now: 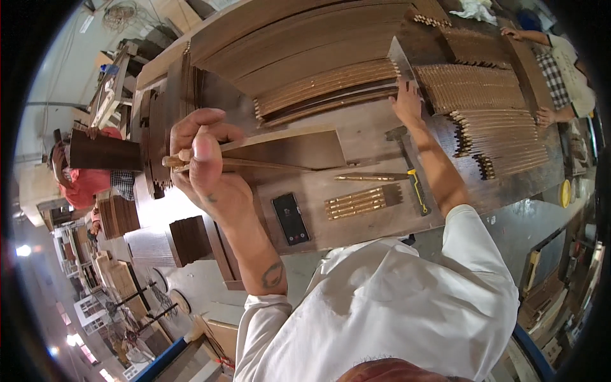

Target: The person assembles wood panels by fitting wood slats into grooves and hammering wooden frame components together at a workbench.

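My left hand point(210, 159) is raised over the near left of the table, thumb and fingers pinched on a brown wooden slat point(273, 163). The slat's narrow, pale end sticks out left of the fingers; its far end points right. My right hand point(407, 105) reaches across the table, fingers stretched out at the right end of a row of brown slats point(331, 79) with pale shaped ends. Beside those fingertips stands a thin upright piece point(400, 56). Below the left hand's slat lies a wide brown board point(299, 148) with a pale edge.
A yellow-and-black hammer point(417, 191), a black phone point(289, 218) and a bundle of short slats point(363, 202) lie nearest me. More stacked slats point(503, 137) fill the right side. One person works at the right edge; another at left holds a dark board point(105, 151).
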Available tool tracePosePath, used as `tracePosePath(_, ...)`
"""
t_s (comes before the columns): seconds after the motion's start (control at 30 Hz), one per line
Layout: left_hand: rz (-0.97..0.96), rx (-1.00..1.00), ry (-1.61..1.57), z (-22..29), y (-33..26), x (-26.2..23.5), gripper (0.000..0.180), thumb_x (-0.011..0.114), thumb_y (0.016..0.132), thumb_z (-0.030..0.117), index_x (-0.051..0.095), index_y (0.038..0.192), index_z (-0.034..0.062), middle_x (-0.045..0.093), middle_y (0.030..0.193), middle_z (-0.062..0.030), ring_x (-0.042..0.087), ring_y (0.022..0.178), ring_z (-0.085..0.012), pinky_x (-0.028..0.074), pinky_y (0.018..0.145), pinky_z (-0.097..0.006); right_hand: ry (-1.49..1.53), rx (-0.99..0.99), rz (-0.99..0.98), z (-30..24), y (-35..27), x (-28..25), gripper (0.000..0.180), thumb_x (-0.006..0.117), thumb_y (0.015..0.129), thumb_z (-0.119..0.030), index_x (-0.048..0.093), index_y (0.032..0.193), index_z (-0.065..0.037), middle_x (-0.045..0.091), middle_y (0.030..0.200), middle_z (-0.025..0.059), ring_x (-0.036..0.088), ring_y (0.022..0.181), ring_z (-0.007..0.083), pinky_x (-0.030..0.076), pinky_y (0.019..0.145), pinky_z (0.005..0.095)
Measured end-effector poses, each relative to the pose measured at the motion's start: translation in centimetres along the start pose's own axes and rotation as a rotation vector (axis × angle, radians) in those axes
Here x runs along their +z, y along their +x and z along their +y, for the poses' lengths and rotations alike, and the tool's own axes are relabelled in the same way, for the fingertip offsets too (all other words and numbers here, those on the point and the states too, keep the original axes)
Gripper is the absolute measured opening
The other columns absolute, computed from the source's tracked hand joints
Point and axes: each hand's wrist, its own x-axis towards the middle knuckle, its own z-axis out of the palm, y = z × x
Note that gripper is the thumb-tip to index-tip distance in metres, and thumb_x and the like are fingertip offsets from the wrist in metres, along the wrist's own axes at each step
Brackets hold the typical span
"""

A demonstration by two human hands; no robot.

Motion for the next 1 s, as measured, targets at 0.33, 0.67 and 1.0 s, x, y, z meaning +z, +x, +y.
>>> tracePosePath(0.33, 0.030, -0.006, 0.109, 1.2, 0.6, 1.1, 0.035, 0.053, 0.087, 0.032, 0.065, 0.086, -0.0011, 0.060, 0.087, -0.0058, 0.051, 0.087, -0.0165, 0.039, 0.083, -0.032, -0.078, -0.127, -0.465, 0.8, 1.9, -0.6, 0.068, 0.071, 0.081, -0.022, 0.038, 0.140, -0.018, 0.038, 0.140, 0.0137, 0.037, 0.129, 0.0381, 0.039, 0.101, 0.0520)
tracePosePath(0.67, -0.015, -0.072, -0.157, 1.7, 0.2, 1.2, 0.024, 0.068, 0.081, 0.027, 0.065, 0.082, 0.0037, 0.052, 0.086, 0.0011, 0.047, 0.091, -0.0132, 0.032, 0.091, -0.029, 0.046, -0.258, -0.560, 0.9, 0.1, -4.5, 0.054, 0.077, 0.075, -0.028, 0.056, 0.119, -0.006, 0.051, 0.123, 0.0168, 0.052, 0.112, 0.0326, 0.044, 0.095, 0.0418)
tracePosePath(1.0, 0.093, 0.012, -0.044, 1.2, -0.4, 1.0, 0.040, 0.067, 0.087, 0.038, 0.065, 0.087, -0.0025, 0.058, 0.081, -0.0005, 0.049, 0.078, -0.0128, 0.039, 0.076, -0.026, 1.272, -0.409, 0.139, -10.1, 0.9, -26.0, 0.031, 0.073, 0.083, -0.019, 0.060, 0.107, -0.004, 0.067, 0.097, 0.0088, 0.064, 0.096, 0.0155, 0.051, 0.085, 0.0287)
